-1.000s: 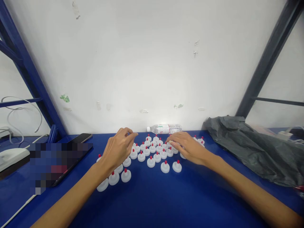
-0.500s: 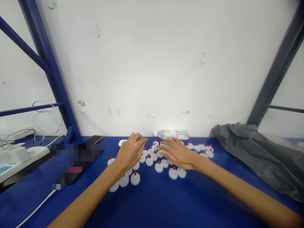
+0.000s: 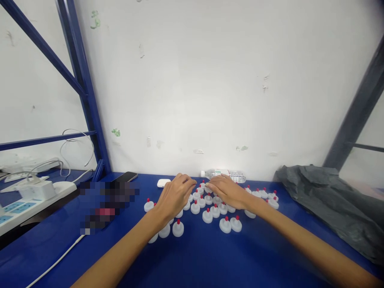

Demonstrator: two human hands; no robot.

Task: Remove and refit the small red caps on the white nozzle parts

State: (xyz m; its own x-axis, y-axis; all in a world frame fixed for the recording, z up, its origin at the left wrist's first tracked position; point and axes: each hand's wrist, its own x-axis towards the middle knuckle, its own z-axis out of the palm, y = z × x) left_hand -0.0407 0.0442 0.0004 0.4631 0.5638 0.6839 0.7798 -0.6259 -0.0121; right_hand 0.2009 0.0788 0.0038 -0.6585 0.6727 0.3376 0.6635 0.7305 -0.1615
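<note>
Many translucent white nozzle caps with small red tips stand in a loose cluster on the blue table; one such nozzle cap [image 3: 178, 229] is at the near left, another [image 3: 225, 225] at the near right. Over the cluster's left side is my left hand [image 3: 177, 196], its fingers curled in and thumb and forefinger close together. My right hand [image 3: 226, 192] reaches in from the right, its fingers bent downward and together at the back caps. Whatever lies between the fingertips of either hand is hidden or too small to make out.
A clear water bottle [image 3: 223, 175] lies along the wall behind the caps. Left of it sits a small white case [image 3: 163, 183]. A phone [image 3: 127, 177], partly blurred out, a cable and a power strip [image 3: 30, 212] are at left. A dark plastic bag [image 3: 327, 204] covers the right.
The view has swung a little to the left. My right hand's fingers, spread before, have drawn together and bent down. My left hand keeps nearly the same curled shape.
</note>
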